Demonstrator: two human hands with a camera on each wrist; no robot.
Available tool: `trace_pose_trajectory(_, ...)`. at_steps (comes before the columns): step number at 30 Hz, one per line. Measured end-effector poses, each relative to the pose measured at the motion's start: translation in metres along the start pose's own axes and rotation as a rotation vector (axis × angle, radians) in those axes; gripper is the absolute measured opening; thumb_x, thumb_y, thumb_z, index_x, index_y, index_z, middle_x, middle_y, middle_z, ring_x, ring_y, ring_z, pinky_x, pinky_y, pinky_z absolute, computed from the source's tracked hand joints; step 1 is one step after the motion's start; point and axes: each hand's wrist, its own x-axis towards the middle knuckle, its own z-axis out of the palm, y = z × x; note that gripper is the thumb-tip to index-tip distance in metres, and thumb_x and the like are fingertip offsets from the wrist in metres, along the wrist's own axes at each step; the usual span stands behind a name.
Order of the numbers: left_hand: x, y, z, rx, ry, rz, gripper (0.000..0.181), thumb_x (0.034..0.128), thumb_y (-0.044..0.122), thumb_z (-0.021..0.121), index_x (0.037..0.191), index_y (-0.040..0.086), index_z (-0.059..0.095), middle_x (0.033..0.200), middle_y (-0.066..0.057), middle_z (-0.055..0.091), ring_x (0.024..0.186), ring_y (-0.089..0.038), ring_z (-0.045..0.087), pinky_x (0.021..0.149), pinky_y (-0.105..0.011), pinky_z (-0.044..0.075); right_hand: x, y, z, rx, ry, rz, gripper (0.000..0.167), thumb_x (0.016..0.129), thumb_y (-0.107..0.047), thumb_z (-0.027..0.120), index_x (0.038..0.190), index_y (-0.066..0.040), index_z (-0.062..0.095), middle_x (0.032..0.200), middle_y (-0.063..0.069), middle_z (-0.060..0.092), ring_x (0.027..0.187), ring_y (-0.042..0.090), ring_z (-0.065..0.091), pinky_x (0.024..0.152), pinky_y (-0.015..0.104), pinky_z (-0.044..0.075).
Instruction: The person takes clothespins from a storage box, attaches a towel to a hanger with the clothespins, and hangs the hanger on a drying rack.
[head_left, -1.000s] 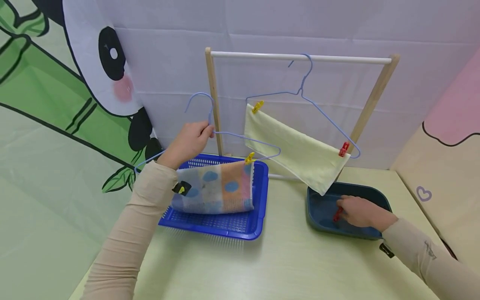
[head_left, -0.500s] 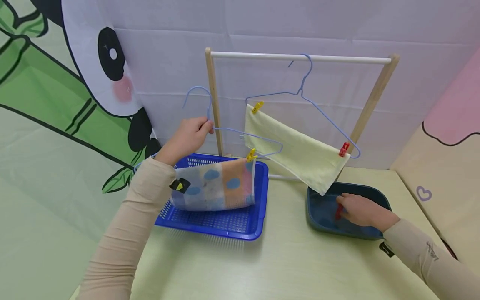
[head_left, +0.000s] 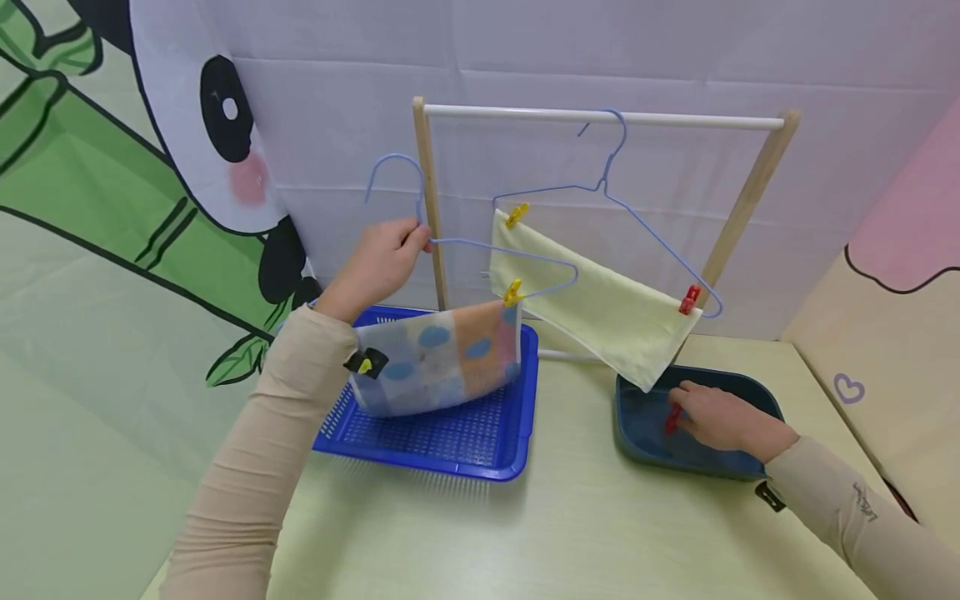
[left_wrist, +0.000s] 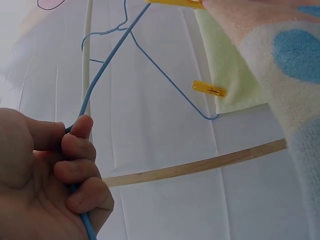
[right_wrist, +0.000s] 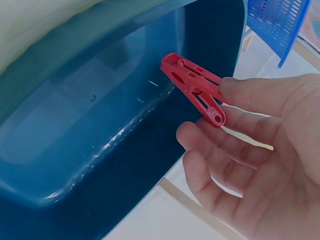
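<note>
My left hand (head_left: 382,262) grips a blue wire clothes hanger (head_left: 393,156) just below its hook. From the hanger hangs a checked towel (head_left: 435,354) with blue dots, its right corner clipped by a yellow clothespin (head_left: 513,292). My forearm covers the hanger's left end. The towel hangs over a blue perforated basket (head_left: 528,400). On the right side, thumb and fingers of my right hand (head_left: 723,421) pinch a red clothespin (head_left: 672,419) over a dark teal tub (head_left: 643,417). In the right wrist view the clothespin's gripping end points away from the hand.
Behind stands a rack (head_left: 690,121) with a white bar and wooden legs. A second blue hanger (head_left: 660,233) hangs there, bearing a pale yellow cloth (head_left: 592,292) with yellow and red clothespins at its corners. The cloth's lowest corner reaches the tub's rim.
My left hand has risen, lifting the hanger and the checked towel higher over the basket and slightly right. My right hand stays over the tub with the red clothespin.
</note>
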Motion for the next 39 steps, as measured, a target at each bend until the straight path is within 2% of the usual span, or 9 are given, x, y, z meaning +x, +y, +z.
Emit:
trace_pose_trajectory(6, 0.002, 0.006, -0.003, -0.007, 0.034, 0.001, 0.036, 0.1034, 0.026, 0.036, 0.094, 0.006, 0.064, 0.067, -0.009, 0.046, 0.057, -0.024, 0.035, 0.055, -0.033, 0.029, 0.0, -0.004, -0.003, 0.003, 0.005, -0.003, 0.017, 0.084, -0.008, 0.069, 0.098, -0.004, 0.059, 0.082, -0.001, 0.049, 0.065, 0.009, 0.048, 0.058, 0.028, 0.045)
trace_pose_trajectory(11, 0.003, 0.007, -0.002, 0.01, 0.029, -0.004, 0.036, 0.1034, 0.025, 0.036, 0.096, 0.006, 0.065, 0.069, -0.009, 0.048, 0.059, -0.023, 0.035, 0.056, -0.033, 0.03, 0.001, -0.007, -0.006, 0.0, 0.024, -0.02, 0.019, 0.083, -0.009, 0.071, 0.097, -0.004, 0.06, 0.083, -0.001, 0.051, 0.066, 0.008, 0.049, 0.059, 0.028, 0.045)
trace_pose_trajectory(20, 0.007, 0.005, 0.006, 0.006, -0.033, -0.038, 0.035, 0.1035, 0.022, 0.035, 0.106, 0.002, 0.064, 0.068, -0.007, 0.041, 0.06, -0.021, 0.033, 0.057, -0.032, 0.029, 0.001, -0.021, -0.016, -0.006, 0.048, -0.037, 0.018, 0.081, -0.012, 0.073, 0.095, -0.006, 0.063, 0.085, 0.0, 0.054, 0.064, 0.006, 0.047, 0.057, 0.027, 0.043)
trace_pose_trajectory(27, 0.003, 0.008, 0.01, -0.049, -0.104, -0.118, 0.038, 0.1042, 0.028, 0.033, 0.111, 0.005, 0.062, 0.07, -0.006, 0.038, 0.056, -0.019, 0.032, 0.054, -0.032, 0.028, 0.003, -0.037, -0.024, -0.035, 0.065, -0.079, 0.022, 0.079, -0.015, 0.075, 0.096, -0.005, 0.065, 0.09, 0.0, 0.058, 0.07, 0.009, 0.054, 0.06, 0.03, 0.047)
trace_pose_trajectory(31, 0.002, 0.009, 0.013, -0.055, -0.116, -0.13, 0.038, 0.1043, 0.028, 0.033, 0.111, 0.005, 0.062, 0.07, -0.007, 0.039, 0.057, -0.02, 0.031, 0.055, -0.032, 0.028, 0.004, -0.046, -0.028, -0.053, 0.084, -0.111, 0.023, 0.079, -0.017, 0.076, 0.097, -0.005, 0.066, 0.094, 0.002, 0.06, 0.074, 0.012, 0.057, 0.062, 0.031, 0.049)
trace_pose_trajectory(39, 0.0, 0.015, 0.02, -0.056, -0.158, -0.152, 0.036, 0.1044, 0.026, 0.033, 0.11, 0.004, 0.062, 0.072, -0.007, 0.041, 0.055, -0.018, 0.032, 0.055, -0.031, 0.03, 0.01, -0.059, -0.033, -0.053, 0.116, -0.141, 0.021, 0.08, -0.021, 0.076, 0.094, -0.007, 0.067, 0.082, -0.003, 0.055, 0.067, 0.008, 0.053, 0.061, 0.029, 0.047)
